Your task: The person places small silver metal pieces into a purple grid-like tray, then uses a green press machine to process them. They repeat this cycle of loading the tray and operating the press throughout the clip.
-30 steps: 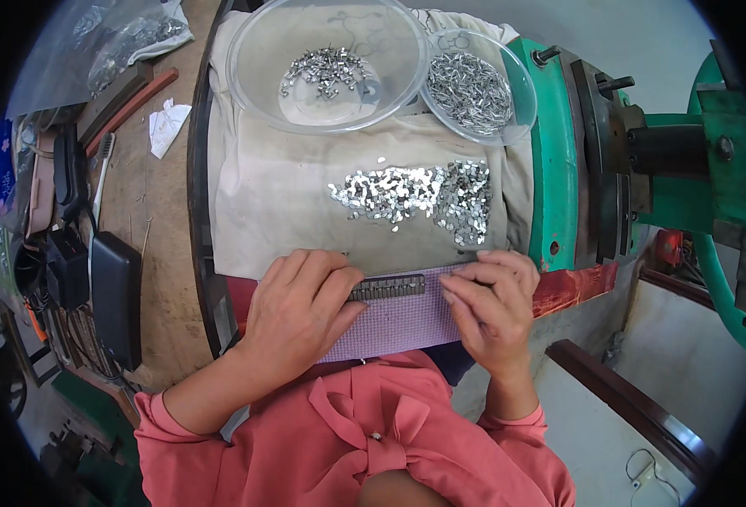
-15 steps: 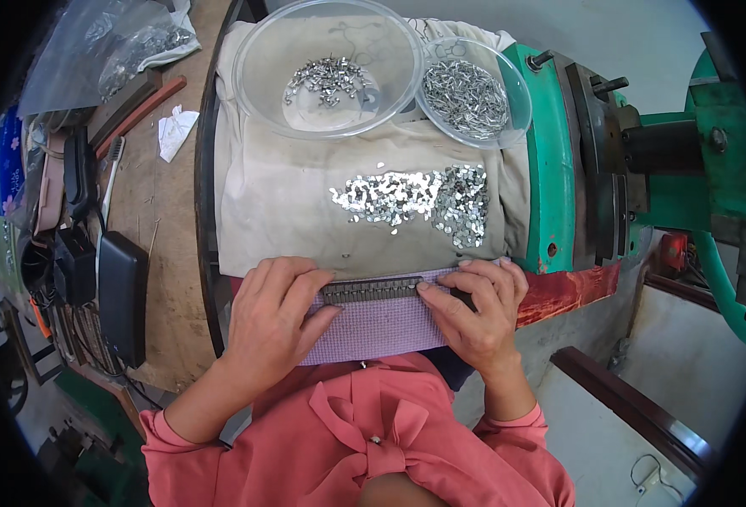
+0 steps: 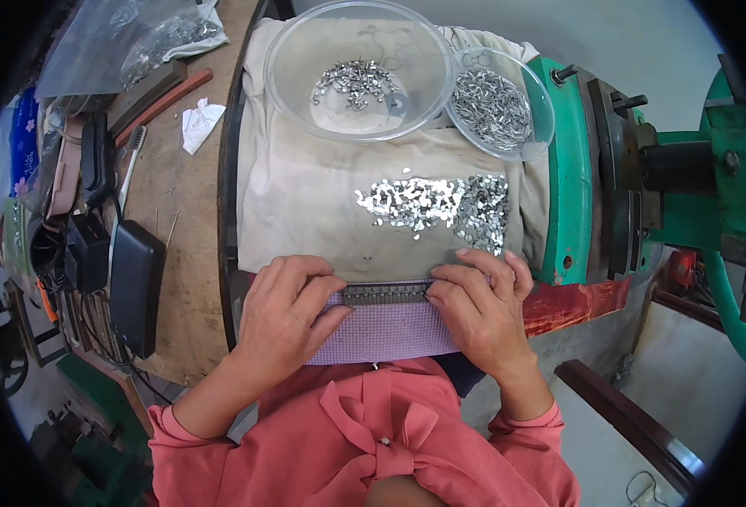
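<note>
Left hand (image 3: 284, 317) and right hand (image 3: 483, 308) pinch the ends of a dark metal strip (image 3: 385, 293) on lilac fabric (image 3: 385, 331). The strip looks light and stiff, best gripped by its ends; the fabric looks soft.

Big clear plastic bowl (image 3: 305, 84) at top centre w/ a small heap of silver metal clips (image 3: 357, 80) inside. Smaller clear round dish (image 3: 542, 118) touching its right side, full of grey metal pieces (image 3: 491, 108). Green cast-metal machine (image 3: 694, 186) at right. Left, on the wooden bench (image 3: 178, 245): black rectangular box (image 3: 136, 287), crumpled white paper scrap (image 3: 198, 122), clear plastic bag (image 3: 102, 42) at top left.
</note>
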The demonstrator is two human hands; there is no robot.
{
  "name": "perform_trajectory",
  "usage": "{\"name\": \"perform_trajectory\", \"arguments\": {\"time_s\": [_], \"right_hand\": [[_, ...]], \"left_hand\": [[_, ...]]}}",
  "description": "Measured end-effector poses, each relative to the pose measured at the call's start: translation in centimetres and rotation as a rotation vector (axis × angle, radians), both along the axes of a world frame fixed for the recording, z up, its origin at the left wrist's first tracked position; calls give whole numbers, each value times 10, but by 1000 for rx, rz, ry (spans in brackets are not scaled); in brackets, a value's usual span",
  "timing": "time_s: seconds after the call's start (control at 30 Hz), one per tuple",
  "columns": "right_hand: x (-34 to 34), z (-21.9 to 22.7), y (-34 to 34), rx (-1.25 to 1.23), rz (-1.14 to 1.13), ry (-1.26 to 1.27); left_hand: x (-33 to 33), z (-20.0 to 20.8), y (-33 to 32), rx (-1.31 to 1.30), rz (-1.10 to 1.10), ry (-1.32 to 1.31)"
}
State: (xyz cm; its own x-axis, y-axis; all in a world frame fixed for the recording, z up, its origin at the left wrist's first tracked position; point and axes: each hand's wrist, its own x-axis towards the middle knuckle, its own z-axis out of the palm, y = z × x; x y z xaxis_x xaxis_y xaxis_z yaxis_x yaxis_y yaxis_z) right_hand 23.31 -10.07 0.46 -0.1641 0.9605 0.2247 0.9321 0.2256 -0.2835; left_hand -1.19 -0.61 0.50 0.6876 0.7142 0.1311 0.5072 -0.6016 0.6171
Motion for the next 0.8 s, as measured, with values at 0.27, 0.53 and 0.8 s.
{"name": "perform_trajectory", "arguments": {"time_s": [0.27,0.53,0.8], "right_hand": [[0,3,-2,48,43,-105],[0,-1,-10,69,-80,-63],[8,-8,-4,137,-116,-65]], "left_hand": [[0,-1,1,26,-17,8],[1,4,5,76,-78,28],[11,12,26,214,-190,34]]}}
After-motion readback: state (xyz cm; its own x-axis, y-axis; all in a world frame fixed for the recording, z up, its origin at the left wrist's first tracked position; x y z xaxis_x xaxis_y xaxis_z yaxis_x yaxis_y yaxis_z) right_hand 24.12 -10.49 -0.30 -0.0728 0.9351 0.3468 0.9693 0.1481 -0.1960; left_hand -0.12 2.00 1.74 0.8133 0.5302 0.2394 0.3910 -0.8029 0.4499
